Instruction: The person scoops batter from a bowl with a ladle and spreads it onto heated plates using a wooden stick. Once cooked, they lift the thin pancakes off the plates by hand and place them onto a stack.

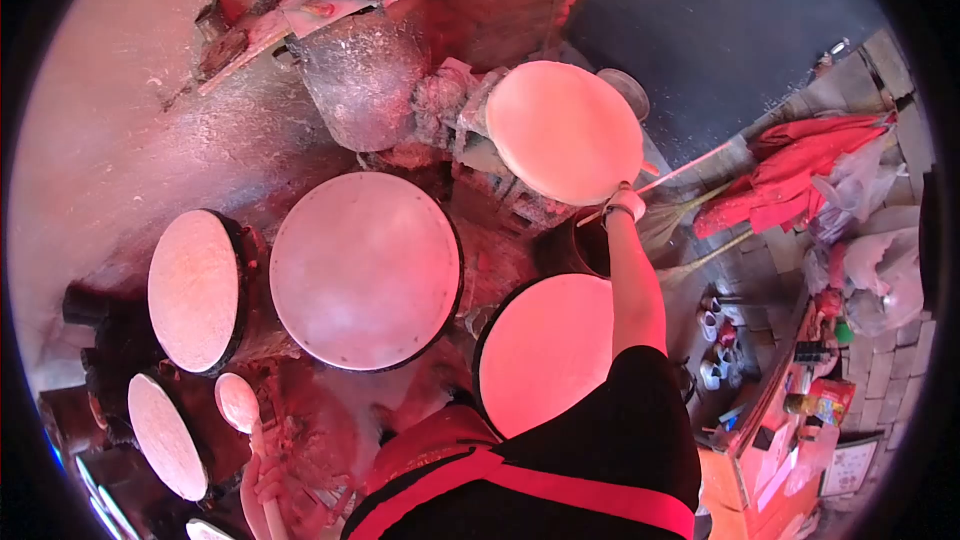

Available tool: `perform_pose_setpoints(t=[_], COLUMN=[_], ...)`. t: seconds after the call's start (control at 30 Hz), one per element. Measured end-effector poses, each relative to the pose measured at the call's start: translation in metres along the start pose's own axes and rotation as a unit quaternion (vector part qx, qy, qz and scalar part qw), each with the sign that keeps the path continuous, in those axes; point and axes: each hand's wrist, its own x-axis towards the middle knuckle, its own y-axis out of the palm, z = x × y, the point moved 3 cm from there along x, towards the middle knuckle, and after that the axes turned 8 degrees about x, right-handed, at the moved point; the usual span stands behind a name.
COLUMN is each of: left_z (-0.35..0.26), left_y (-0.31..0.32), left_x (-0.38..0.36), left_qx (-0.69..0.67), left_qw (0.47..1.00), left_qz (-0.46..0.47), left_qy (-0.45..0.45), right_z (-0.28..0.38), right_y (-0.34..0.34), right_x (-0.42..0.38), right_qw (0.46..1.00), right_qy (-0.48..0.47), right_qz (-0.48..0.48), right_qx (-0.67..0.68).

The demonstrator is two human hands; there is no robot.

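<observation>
My right hand (pixel 624 202) is stretched out at the upper middle, its fingers closed at the lower right edge of a large pale round disc (pixel 565 130). A band circles that wrist. At the lower left, my left hand (pixel 262 485) is wrapped round the handle of a ladle (pixel 237 402), whose rounded pale head points up. Between the hands is a large round pale-topped vessel (pixel 365 270) with a dark rim. A second broad round top (pixel 545 350) lies below my right forearm, partly hidden by the arm and sleeve.
Smaller pale round tops (pixel 194 292) (pixel 168 437) stand on the left. Behind is a grimy metal drum (pixel 358 75) under a cluttered shelf. Red cloth (pixel 790 175), brooms, plastic bags (pixel 885 275) and shoes (pixel 712 340) are at right, above a cluttered orange table (pixel 728 490).
</observation>
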Motion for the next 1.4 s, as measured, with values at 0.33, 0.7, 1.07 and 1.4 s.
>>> perform_pose_setpoints(t=[0.33, 0.7, 1.07, 1.4], left_z=[0.052, 0.187, 0.350, 0.397], left_y=[-0.066, -0.299, -0.726, -0.865], left_x=[-0.097, -0.290, -0.411, -0.431], left_qx=[-0.106, -0.423, -0.493, -0.443], left_qw=[0.989, 0.802, 0.585, 0.609], left_qz=[0.045, 0.231, -0.356, -0.484], left_qy=[0.097, 0.354, 0.536, 0.446], right_z=[-0.010, -0.086, -0.075, -0.146], right_y=[-0.022, -0.441, -0.915, -1.178], right_x=[-0.181, -0.720, -0.756, -0.739], right_qw=[0.922, 0.031, -0.480, -0.608], right_qy=[0.000, 0.177, -0.024, -0.245], right_qz=[0.314, 0.959, 0.723, 0.635], right_qx=[0.228, -0.219, -0.497, -0.409])
